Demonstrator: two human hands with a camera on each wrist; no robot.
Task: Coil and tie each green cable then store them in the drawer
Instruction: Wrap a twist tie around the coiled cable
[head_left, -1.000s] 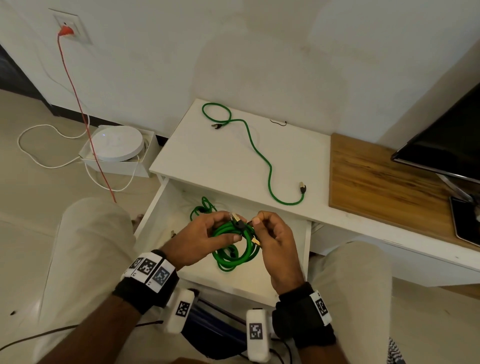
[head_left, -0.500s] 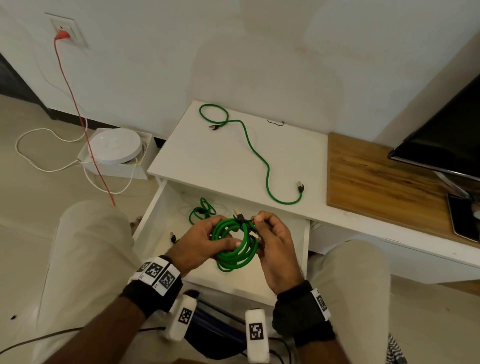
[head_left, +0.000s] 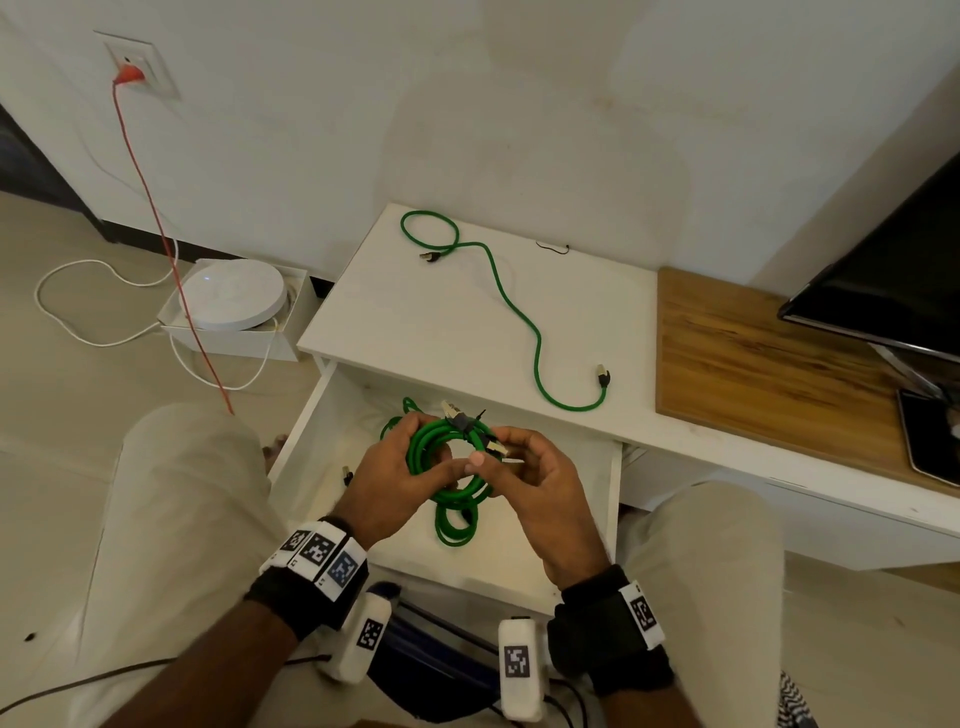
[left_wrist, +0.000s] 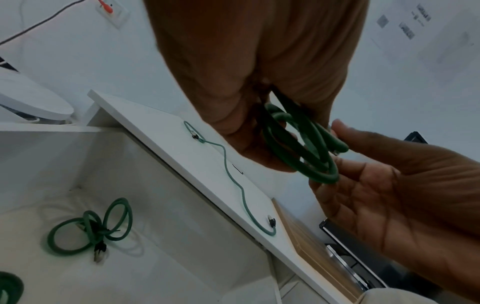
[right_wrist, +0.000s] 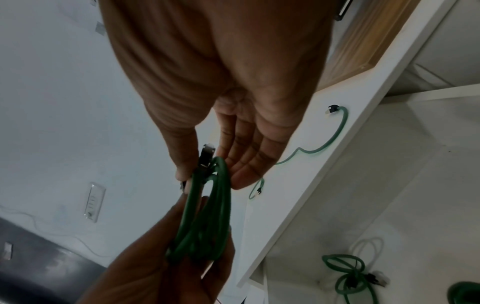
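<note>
Your left hand has its grip clamped round the coiled green cable, held over the open drawer with its black tie on the far rim. Your right hand pinches a plug end at the coil's right edge. The drawer lies straight below, so the left hand is better placed to lower the coil; one loose cable waits on the surface beyond.

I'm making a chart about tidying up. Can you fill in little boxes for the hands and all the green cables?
left hand: grips the coiled green cable
right hand: pinches a connector of that coil
black tie: wrapped round the coil's top
loose green cable: uncoiled on the white cabinet top
open white drawer: holds a tied green coil and another green coil
</note>
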